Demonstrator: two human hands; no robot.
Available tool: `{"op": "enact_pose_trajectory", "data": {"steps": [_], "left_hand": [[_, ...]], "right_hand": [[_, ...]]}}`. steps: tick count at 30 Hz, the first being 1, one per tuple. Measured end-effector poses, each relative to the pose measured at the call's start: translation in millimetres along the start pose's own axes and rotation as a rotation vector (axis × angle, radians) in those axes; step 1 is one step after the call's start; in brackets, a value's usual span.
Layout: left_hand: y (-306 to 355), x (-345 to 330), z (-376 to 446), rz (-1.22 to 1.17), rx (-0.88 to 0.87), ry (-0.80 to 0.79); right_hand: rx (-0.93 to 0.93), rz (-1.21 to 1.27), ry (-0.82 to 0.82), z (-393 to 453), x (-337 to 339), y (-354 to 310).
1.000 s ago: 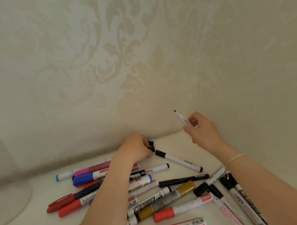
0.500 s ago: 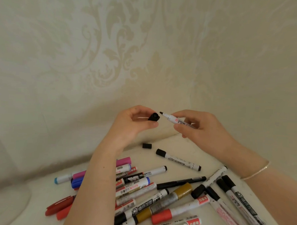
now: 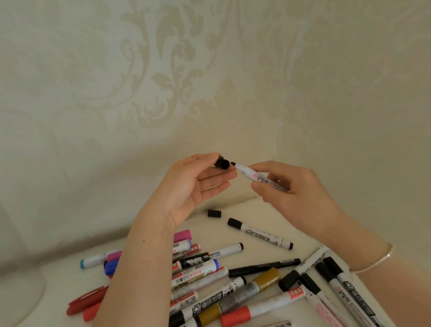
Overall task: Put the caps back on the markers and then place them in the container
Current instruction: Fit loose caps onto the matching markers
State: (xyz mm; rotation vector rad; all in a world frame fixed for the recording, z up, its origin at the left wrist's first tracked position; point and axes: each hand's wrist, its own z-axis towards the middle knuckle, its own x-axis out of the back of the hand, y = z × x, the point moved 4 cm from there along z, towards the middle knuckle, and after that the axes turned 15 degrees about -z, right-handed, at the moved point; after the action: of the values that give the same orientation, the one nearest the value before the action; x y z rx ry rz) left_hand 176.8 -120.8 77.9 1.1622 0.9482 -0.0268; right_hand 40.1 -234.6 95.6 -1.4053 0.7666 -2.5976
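- Above the table [image 3: 269, 215], left hand [image 3: 193, 184] pinching a round black cap [image 3: 222, 163]
- At three o'clock, right hand [image 3: 297, 191] gripping a slim white marker [image 3: 258, 176], tip bare
- At six o'clock, cylindrical plastic pens [image 3: 228, 287] scattered

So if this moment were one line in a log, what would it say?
step: capping | left hand: pinches black cap | right hand: holds uncapped marker | tip at cap mouth, not in | spare cap on table
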Motion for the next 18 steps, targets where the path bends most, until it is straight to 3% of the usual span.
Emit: {"op": "enact_pose_trajectory", "data": {"steps": [18], "left_hand": [[7.4, -7.8, -5.8, -0.012, 0.017, -0.040]], "right_hand": [[-0.002, -0.112, 0.048, -1.3, 4.8, -5.0]]}}
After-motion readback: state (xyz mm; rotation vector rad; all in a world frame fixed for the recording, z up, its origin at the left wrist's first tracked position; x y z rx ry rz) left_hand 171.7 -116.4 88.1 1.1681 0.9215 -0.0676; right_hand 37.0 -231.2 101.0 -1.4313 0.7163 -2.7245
